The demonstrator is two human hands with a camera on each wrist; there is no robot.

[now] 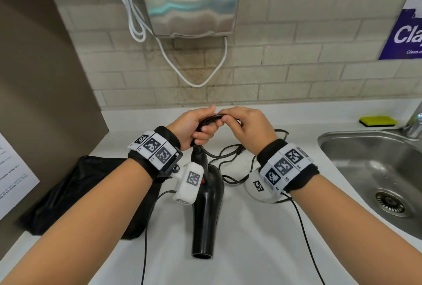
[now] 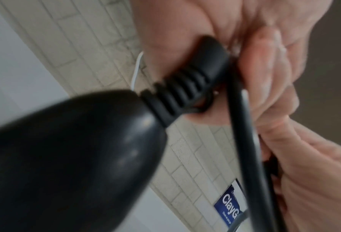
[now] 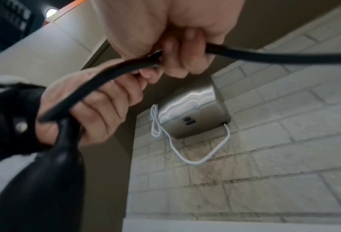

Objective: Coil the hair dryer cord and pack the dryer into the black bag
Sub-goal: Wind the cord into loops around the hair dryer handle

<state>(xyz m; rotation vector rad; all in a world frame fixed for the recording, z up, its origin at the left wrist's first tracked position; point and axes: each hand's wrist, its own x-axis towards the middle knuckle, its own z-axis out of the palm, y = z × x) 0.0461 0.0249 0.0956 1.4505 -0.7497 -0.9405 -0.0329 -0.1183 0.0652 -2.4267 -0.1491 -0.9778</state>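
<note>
Your left hand (image 1: 190, 128) and right hand (image 1: 245, 128) both grip the thin black rubber cord (image 1: 230, 154) at frame centre; the glossy black plastic hair dryer (image 1: 206, 211) hangs below (nozzle down), crumpled black fabric bag (image 1: 86, 193) lower left on the white table (image 1: 251, 239), steel sink (image 1: 374, 170) right.

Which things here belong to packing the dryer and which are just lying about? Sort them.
Part of the job:
- hair dryer, hanging by its cord
- black cord, gripped by left hand and right hand
- black bag, on the counter at left

Just lying about:
- sink
- yellow sponge
- wall hand dryer
- blue sign
</note>
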